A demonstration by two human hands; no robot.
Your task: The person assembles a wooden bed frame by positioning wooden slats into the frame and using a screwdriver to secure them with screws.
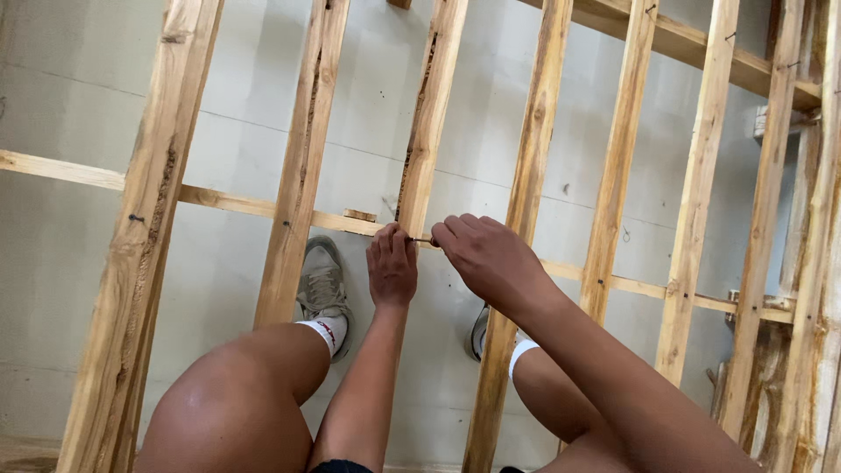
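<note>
Head view looks straight down on a wooden frame [302, 166] of upright slats, lying over a pale grey floor [70, 263]. One thin cross slat [228, 203] runs under the others from left to right. The left hand [391, 265] has its fingers curled close together, and the right hand [487, 254] is also closed narrow; between them both pinch a small dark nail [423, 241]. This nail sits sideways, just beside the middle slat [427, 123], where it meets the cross slat. Below the hands are two bare knees, and a grey shoe [322, 285] with a white sock stands on the floor between two slats.
</note>
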